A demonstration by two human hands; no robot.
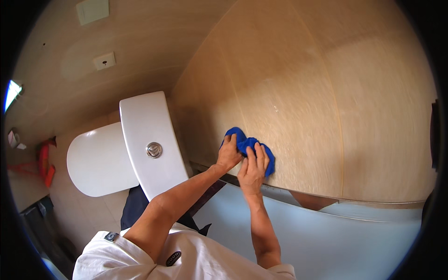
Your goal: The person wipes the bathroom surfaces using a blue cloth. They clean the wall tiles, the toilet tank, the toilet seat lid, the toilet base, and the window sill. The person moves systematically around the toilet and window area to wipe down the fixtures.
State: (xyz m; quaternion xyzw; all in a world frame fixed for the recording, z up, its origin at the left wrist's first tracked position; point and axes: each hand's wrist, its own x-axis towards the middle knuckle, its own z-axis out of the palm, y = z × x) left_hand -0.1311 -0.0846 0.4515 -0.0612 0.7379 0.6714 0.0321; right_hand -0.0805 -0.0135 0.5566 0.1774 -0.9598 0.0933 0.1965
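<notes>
Blue cloth [249, 145] | both hands [240, 161] press it on beige wall [303, 116] | above bathtub [326, 233]

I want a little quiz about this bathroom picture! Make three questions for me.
1. True or false: both hands press the blue cloth against the beige wall.
2. What stands closest to the left hand? A) the white toilet tank B) a mirror C) a bucket
3. What shape is the silver flush button on top of the tank?

Key
1. True: the left hand and the right hand both lie on the cloth.
2. A
3. Round
</notes>
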